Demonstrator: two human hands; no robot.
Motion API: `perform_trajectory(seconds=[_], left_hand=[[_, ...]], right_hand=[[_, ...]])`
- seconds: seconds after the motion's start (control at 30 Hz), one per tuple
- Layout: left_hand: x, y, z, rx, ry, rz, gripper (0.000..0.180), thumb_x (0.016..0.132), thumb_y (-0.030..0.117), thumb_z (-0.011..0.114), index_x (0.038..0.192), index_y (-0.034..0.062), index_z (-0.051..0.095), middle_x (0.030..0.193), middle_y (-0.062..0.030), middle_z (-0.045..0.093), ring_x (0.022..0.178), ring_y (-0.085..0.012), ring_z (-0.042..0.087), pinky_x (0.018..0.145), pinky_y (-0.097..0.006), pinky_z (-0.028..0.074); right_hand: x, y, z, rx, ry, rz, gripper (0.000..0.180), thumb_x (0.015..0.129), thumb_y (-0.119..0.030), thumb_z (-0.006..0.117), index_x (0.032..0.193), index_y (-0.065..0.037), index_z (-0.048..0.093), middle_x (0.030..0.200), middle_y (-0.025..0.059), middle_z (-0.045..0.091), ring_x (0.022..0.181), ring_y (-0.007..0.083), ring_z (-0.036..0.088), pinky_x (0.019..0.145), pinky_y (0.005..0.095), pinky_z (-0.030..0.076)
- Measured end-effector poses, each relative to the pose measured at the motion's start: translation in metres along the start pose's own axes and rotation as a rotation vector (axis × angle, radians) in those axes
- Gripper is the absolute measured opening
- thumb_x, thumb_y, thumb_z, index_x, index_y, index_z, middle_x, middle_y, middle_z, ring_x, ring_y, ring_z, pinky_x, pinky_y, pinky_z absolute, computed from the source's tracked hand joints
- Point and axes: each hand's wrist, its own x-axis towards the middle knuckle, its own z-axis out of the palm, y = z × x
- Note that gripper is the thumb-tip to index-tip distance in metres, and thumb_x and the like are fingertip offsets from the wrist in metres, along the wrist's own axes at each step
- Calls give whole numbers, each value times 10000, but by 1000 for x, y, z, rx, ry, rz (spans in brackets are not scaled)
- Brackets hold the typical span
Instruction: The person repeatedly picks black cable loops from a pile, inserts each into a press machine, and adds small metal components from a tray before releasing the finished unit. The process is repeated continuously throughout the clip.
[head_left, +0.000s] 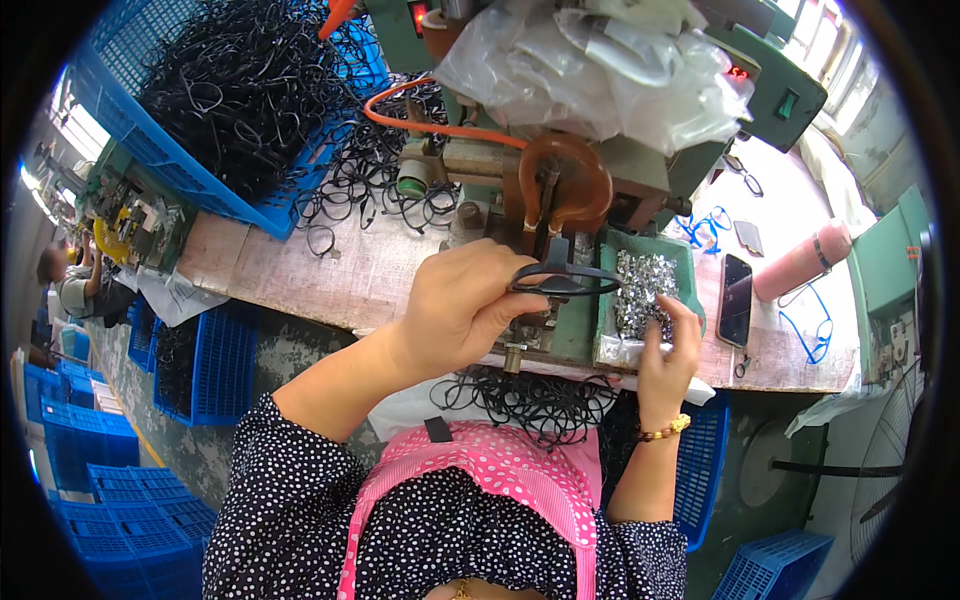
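My left hand (462,305) pinches a black rubber loop (562,279) and holds it flat in front of the green machine (600,170), just under its copper coil (560,180). My right hand (672,350) reaches into the green tray (690,262) of small silvery metal clips (643,285), with its fingertips closed among them; whether a clip is between the fingers I cannot tell. A heap of black loops (535,402) lies in my lap on a pink apron (500,465).
A blue crate (180,165) full of black loops stands at the back left, with loose loops (375,185) spilled on the worn wooden bench (300,275). A black phone (735,298), a pink bottle (802,260) and blue loops (812,335) lie at the right. Blue crates (90,450) stand on the floor.
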Motion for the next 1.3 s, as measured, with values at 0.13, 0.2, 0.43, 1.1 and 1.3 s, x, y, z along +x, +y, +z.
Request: perform_trajectory(seconds=[0.13,0.2,0.43,1.1,1.3], left_hand=[[1,1,0,7,44,26,231,795,93,766,968,-8,650,785,-124,624,658,-311,588,577,-393,457],[3,3,-1,28,26,8,232,796,96,767,968,-6,649,778,-122,622,668,-308,600,583,-390,463],[-10,-2,-5,108,149,2,209,789,71,753,972,27,661,870,-121,664,789,-312,639,689,-407,507],[-165,-151,-84,804,-189,-681,142,837,93,689,973,91,649,1009,-113,592,976,-317,595,848,-403,486],[-129,-133,-100,501,365,-583,32,921,80,661,945,71,641,885,-37,597,778,-194,600,675,-310,497]], right_hand=[[4,-9,10,-338,-97,-162,177,828,-113,699,996,-74,659,1157,89,640,1257,331,491,1120,531,289],[10,-11,14,-338,-96,-187,124,825,-104,697,938,-76,656,1137,81,648,1245,338,500,1120,521,293],[6,-2,34,-11,148,-27,57,949,-65,594,966,-13,606,945,133,647,889,291,605,849,403,464],[3,-4,30,-13,161,-156,142,896,35,574,986,-6,675,976,126,672,956,304,619,1000,455,445],[0,-3,29,7,144,-129,155,897,44,577,989,-5,693,966,129,658,919,302,602,933,422,458]])
